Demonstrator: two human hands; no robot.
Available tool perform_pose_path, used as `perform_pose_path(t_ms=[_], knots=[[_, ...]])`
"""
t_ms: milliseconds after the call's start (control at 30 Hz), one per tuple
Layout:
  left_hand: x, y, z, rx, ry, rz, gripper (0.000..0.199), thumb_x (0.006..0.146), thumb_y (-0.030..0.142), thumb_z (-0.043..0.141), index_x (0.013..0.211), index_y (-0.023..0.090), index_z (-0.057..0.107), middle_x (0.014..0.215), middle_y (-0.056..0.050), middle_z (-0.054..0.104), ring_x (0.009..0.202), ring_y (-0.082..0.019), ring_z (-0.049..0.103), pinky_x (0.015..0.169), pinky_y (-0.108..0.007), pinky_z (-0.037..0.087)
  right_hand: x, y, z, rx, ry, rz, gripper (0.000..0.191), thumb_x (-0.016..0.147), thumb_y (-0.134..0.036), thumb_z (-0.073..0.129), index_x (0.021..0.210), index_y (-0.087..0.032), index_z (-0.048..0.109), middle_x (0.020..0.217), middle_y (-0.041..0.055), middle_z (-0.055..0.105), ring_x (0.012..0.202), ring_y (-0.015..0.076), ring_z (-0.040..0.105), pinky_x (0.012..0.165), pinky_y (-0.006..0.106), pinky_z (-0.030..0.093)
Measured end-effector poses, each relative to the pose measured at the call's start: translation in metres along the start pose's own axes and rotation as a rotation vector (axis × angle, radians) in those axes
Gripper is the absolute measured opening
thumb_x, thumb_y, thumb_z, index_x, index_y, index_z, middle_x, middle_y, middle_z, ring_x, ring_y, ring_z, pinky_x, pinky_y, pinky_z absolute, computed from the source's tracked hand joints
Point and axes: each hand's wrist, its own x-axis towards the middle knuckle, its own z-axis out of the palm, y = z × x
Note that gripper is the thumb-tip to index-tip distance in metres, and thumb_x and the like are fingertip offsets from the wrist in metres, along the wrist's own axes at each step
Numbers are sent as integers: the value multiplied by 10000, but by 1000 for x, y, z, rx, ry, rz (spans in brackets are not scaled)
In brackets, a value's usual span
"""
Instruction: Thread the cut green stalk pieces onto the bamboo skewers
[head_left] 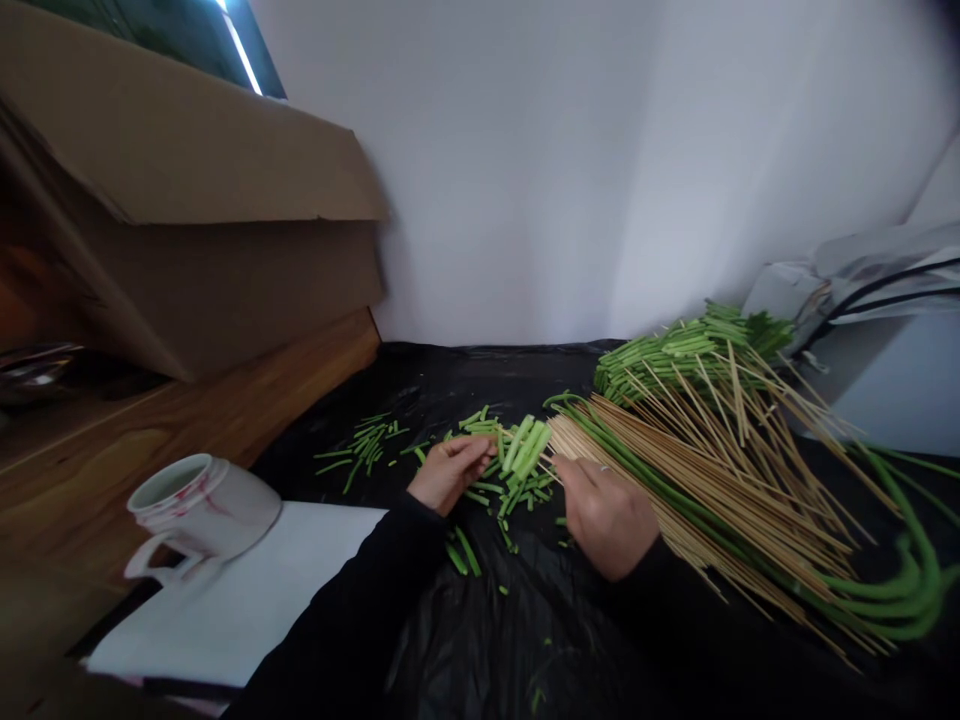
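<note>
Short pieces of green vegetable stem sit side by side, threaded across thin bamboo skewers. My right hand is closed on the skewers' near ends, just right of the stems. On the other side, my left hand pinches thumb and fingers together close to the skewer tips; whatever lies between its fingertips is too small to make out. Loose cut stem pieces are scattered under and around both hands. A wide heap of bare bamboo skewers lies right of my right hand, with long uncut green stems across it.
Black plastic sheeting covers the work surface. Stacked green stem pieces on skewers lie at the back right, beside a pale box. At left are a white mug, a white sheet and a large cardboard box.
</note>
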Motion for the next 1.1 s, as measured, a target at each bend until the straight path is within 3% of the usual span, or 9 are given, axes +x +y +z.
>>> perform_pose_path(t_ms=[67,167,333,467,733,867,1100], knots=[[5,6,-10,105,143,116,336,608,340,789,858,123,736,764,-63,696,628,-99,574,609,-212,436,2,7,-1,-34,34,31,252,845,-113,449,975,-148,662,690,28,612,603,149,528,572,291,285],[10,9,-21,386,239,314,284,684,342,723,873,130,737,824,-88,716,737,-168,622,688,-267,454,4,14,-1,-63,44,30,237,845,-129,461,956,-143,669,692,33,617,612,147,529,576,287,287],[13,-3,-23,1027,153,565,149,782,265,616,822,190,739,863,-65,707,845,-206,607,852,-358,409,3,13,1,-65,25,11,242,851,-140,458,975,-147,666,708,37,625,605,142,520,572,283,282],[12,-12,-23,1390,171,660,150,786,268,617,865,211,730,848,-63,662,864,-223,538,812,-363,408,1,9,3,-57,-1,15,245,849,-132,457,976,-152,665,705,34,623,606,140,517,568,282,274],[10,-9,-17,1572,170,750,133,745,262,672,865,204,678,884,-60,605,903,-225,477,807,-342,396,-1,5,4,-64,-37,26,244,846,-134,467,987,-167,663,723,32,630,617,143,518,574,286,273],[9,-11,-13,1637,208,697,92,766,283,650,815,217,691,870,-63,601,901,-230,479,786,-349,387,0,3,2,-55,-46,25,247,854,-135,455,987,-165,662,722,32,628,621,142,518,575,287,276],[7,-6,-15,1524,251,694,132,808,305,596,817,221,697,906,-68,648,938,-242,498,799,-360,383,0,5,1,-31,-51,27,256,848,-123,456,996,-156,662,712,35,624,634,139,530,577,281,300]])
